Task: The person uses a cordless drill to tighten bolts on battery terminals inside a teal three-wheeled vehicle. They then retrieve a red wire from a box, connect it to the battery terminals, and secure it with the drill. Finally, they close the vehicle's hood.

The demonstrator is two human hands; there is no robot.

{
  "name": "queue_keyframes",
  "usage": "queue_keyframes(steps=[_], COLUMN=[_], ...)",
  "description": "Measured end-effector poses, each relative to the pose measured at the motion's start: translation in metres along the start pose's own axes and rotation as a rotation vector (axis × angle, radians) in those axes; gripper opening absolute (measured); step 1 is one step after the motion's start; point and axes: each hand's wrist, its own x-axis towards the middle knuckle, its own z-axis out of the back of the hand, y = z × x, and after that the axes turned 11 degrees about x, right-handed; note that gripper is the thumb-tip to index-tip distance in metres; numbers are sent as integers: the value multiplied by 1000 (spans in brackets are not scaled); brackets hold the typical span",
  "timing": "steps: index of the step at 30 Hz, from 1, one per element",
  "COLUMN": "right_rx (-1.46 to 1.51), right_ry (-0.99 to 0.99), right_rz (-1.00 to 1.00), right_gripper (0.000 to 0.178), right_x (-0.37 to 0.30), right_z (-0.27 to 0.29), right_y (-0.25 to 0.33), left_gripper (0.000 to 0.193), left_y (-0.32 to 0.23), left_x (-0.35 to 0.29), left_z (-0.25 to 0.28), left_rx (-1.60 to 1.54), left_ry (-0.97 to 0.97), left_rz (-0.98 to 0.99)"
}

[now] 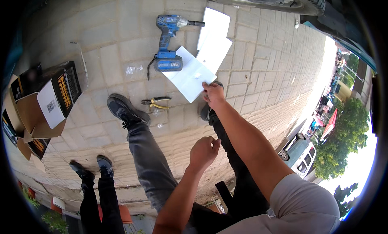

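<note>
An unfolded white leaflet (189, 74) lies on the paving, one corner at my right hand (213, 94), whose thumb and fingers are closed on it. Two more white sheets (215, 28) spread out beyond it, partly overlapping. My left hand (204, 152) is curled up in the air beside my right leg; whatever its fingers may hold is hidden. To the left of the papers rests a blue and grey cordless impact wrench (165, 42), its battery towards me and its socket tip over a sheet's edge. Yellow-handled pliers (156, 102) lie between my shoes.
At the left stands an open cardboard box (48, 100) with black and orange print. Scraps of clear plastic (134, 69) and a thin strip (84, 64) lie nearby. A vehicle wheel (270, 0) is at the top. Another person's legs (99, 193) show at lower left.
</note>
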Motion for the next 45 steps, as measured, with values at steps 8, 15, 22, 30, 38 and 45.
queue_keyframes(steps=[8,15,22,30,38,45], right_rx=[-377,-310,-284,-810,-1276,-1392], right_ry=[-134,521,1041,984,998,1017], right_rz=[485,563,486,1393,1925,1765], right_gripper=[17,15,20,28,35,33], right_x=[-107,-355,-465,-478,-523,-503], right_z=[-10,-137,-395,-600,-699,-744], right_y=[79,113,-12,-60,-100,-82], left_gripper=[44,41,43,44,43,44], left_y=[10,47,73,97,109,110], left_x=[-8,-41,-36,-91,-102,-101], left_z=[19,63,100,181,205,212], left_rx=[-94,-174,-353,-401,-576,-612], left_ry=[-164,-202,-508,-442,-412,-467], left_rz=[-44,-46,-175,-102,-130,-150])
